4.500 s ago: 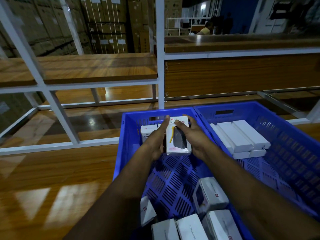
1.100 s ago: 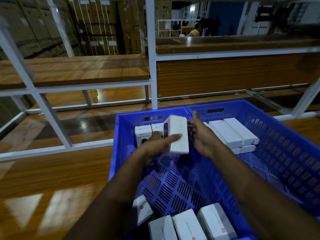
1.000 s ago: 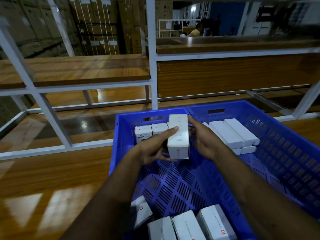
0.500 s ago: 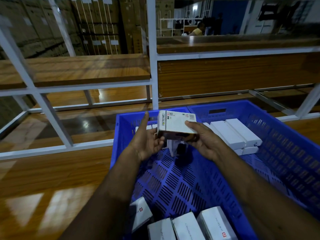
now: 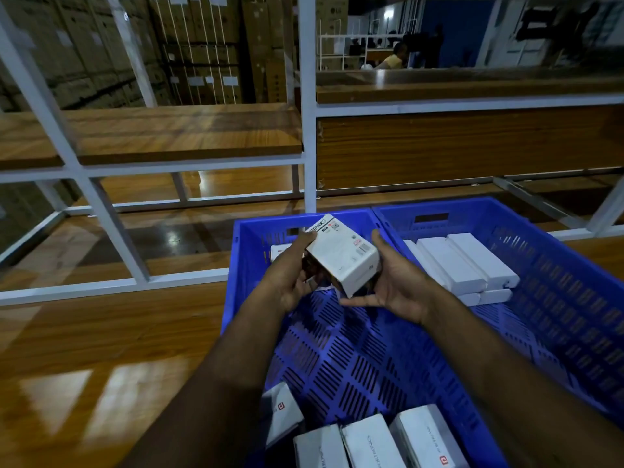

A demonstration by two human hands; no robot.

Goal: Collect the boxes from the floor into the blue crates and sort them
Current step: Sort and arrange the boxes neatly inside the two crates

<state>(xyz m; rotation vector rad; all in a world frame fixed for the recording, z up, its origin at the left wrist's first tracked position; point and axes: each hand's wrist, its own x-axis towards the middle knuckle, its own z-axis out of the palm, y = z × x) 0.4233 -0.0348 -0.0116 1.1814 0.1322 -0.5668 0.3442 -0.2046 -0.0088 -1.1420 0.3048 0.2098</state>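
Nearest, loose white boxes [image 5: 371, 444] lay unsorted at the near end of the left blue crate [image 5: 337, 359]. Above its middle, the left hand [image 5: 290, 282] and right hand [image 5: 398, 285] both gripped a tilted held box [image 5: 341, 255]. Farther off, a started row [image 5: 280, 251] and the right crate's [image 5: 557, 275] neat stack [image 5: 469, 265] suggested sorting partly done.
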